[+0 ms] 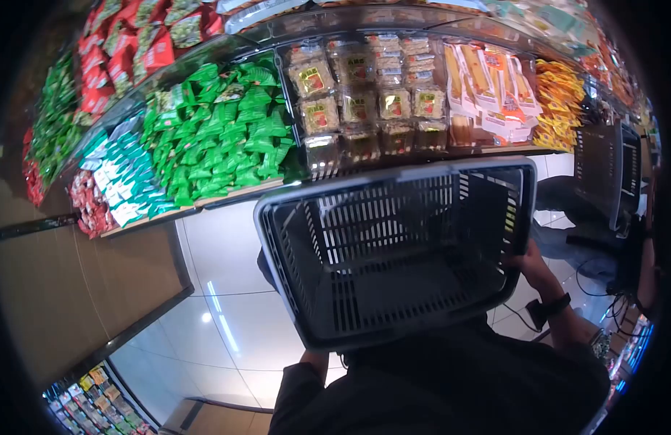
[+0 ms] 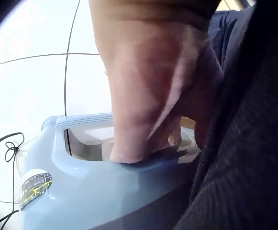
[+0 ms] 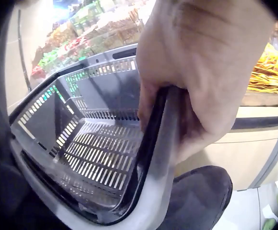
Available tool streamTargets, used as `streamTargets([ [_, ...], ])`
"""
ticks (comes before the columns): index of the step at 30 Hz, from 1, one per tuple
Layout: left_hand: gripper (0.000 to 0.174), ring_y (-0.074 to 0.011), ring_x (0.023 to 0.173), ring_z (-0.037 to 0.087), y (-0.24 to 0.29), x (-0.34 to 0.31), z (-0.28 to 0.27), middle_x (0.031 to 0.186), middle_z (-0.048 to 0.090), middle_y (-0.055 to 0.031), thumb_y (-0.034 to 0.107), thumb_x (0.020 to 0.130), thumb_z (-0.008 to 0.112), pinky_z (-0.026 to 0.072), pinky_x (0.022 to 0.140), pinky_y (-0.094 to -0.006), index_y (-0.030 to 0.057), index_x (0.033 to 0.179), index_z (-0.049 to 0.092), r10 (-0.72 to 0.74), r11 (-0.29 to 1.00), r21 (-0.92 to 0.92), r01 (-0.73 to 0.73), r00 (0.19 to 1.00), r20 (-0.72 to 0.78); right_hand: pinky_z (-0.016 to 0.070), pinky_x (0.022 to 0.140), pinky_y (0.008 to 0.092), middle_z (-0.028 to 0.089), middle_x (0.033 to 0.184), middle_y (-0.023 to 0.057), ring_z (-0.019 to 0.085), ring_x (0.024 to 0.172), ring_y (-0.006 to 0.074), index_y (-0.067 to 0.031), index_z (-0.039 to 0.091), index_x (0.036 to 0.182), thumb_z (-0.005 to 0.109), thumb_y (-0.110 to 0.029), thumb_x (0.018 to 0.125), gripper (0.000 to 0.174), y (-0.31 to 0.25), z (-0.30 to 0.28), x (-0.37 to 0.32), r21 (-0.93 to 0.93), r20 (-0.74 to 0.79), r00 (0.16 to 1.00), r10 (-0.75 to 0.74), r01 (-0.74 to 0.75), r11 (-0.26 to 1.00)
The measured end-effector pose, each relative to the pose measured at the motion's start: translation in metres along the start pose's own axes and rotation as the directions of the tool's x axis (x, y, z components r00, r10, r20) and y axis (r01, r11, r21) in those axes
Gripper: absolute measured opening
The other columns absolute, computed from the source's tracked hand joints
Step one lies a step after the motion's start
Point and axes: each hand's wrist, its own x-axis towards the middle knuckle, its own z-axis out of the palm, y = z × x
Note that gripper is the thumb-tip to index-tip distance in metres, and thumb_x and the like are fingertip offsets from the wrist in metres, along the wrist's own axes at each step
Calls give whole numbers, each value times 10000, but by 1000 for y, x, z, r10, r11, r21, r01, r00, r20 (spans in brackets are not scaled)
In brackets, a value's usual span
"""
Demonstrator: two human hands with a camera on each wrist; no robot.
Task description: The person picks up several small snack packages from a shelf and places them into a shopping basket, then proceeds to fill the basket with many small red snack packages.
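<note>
A dark grey plastic shopping basket with slotted walls is held in front of the body, tilted so its inside faces the head view. My right hand grips its right end. Up close in the right wrist view, that hand has its fingers curled round the grey rim. My left hand grips the edge of an oval opening in the basket's pale-looking plastic side, which bears a round sticker. In the head view the basket hides most of that hand. Nothing lies inside the basket.
A shelf ahead carries green snack packets, clear-wrapped square snacks, orange-white packs and yellow packets. Another dark basket-like crate stands at right. White tiled floor lies below. A thin cable loops at left.
</note>
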Motion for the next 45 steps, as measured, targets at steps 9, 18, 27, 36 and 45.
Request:
streamTargets([
  [9,362,-198,981,671,75,-40,-92,1102,710,-62,351,1067,537,540,903,-324,25,1162,663,-89,980,163,110,987,-133,575,798,291,616,1017,32,639,888,142,51,472,1491,648,83,817,698,4,37,-14,86,-14,988,153,-151,985],
  [18,362,-196,982,671,165,-21,-172,1108,710,-62,351,1065,547,539,900,-320,24,1170,663,-20,962,269,38,997,-69,526,790,298,604,1102,65,603,985,152,39,543,1349,670,116,728,639,-5,145,-41,150,59,998,3,-12,989],
  [27,363,-193,982,671,155,-43,-256,1114,710,-62,351,1063,556,538,897,-316,23,1179,662,-7,977,213,-8,998,68,497,727,270,646,901,-4,604,787,99,16,666,1112,686,82,751,368,-2,196,-64,-2,-64,979,-193,193,981],
  [36,365,-191,983,671,125,-46,-241,1120,710,-62,351,1060,566,537,894,-312,22,1187,661,31,992,119,-39,997,64,521,870,311,681,1095,34,640,990,138,24,610,1348,697,107,748,611,15,203,-45,54,0,980,-200,200,978],
  [45,368,-188,983,671,166,9,-206,1126,711,-62,351,1058,576,537,890,-307,20,1195,661,-37,993,111,29,997,69,539,1036,424,537,1404,89,569,1256,233,-10,378,1574,677,188,747,901,-8,228,-42,251,-61,998,20,-4,968],
])
